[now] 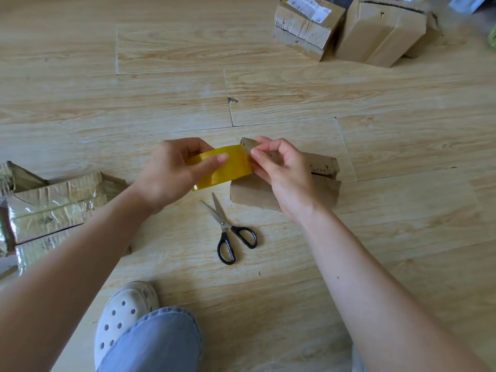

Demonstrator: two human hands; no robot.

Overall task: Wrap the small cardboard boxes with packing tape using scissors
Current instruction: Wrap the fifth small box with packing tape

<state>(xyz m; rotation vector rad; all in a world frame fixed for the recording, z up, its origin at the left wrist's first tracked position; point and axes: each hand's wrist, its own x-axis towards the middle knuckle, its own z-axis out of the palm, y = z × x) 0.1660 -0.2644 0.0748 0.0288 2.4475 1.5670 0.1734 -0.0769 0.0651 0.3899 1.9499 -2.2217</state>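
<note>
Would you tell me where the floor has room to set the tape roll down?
Bare floor lies beyond the tape roll, short of the far boxes, and right of the small box. Crowded near scissors and taped boxes.

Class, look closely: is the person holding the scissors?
No, the scissors lie on the floor, while the left hand grips the tape roll.

Both bare forearms reach forward from the lower corners and angle in toward each other. The left hand (171,175) shows its back to the camera and grips the tape roll (233,167), with the thumb laid across its outer face and the fingers curled over the far side. The right hand (281,173) has its fingers curled, thumb and forefinger meeting at the roll's right edge, seemingly pinching the tape there.
</note>
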